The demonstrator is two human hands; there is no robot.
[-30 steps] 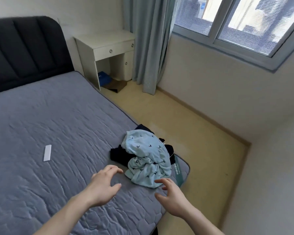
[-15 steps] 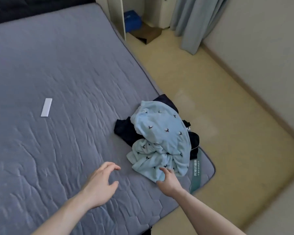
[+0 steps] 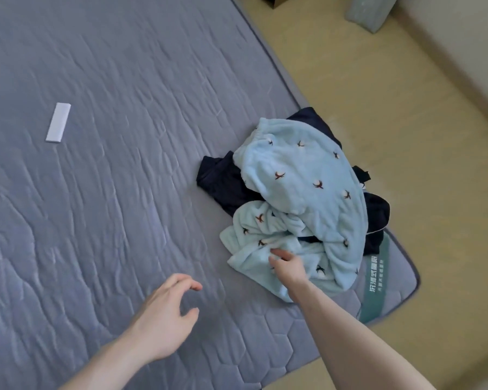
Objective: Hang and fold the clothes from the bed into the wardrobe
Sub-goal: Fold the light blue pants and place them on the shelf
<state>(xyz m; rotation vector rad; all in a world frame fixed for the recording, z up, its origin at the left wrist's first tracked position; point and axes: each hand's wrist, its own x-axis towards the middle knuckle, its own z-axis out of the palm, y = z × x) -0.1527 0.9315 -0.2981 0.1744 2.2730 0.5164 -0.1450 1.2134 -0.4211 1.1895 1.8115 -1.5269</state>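
A crumpled light blue fleece garment [image 3: 307,192] with small dark bird prints lies in a heap at the near right corner of the grey quilted mattress [image 3: 110,192]. Dark navy clothes [image 3: 226,182] lie under it and stick out on both sides. My right hand [image 3: 286,266] rests on the near edge of the blue garment, fingers pressed into the fabric; whether they pinch it I cannot tell. My left hand [image 3: 166,311] hovers over the bare mattress to the left of the heap, fingers curled apart and holding nothing.
A small white flat bar [image 3: 58,123] lies on the mattress at far left. A green label strip [image 3: 376,280] marks the mattress corner. Beige floor [image 3: 406,122] runs along the right, with a curtain hem [image 3: 369,12] and a box corner at the top.
My view has tilted down toward the bed. My right hand moved forward from above the mattress onto the blue garment's near edge. My left hand stayed beside the heap.
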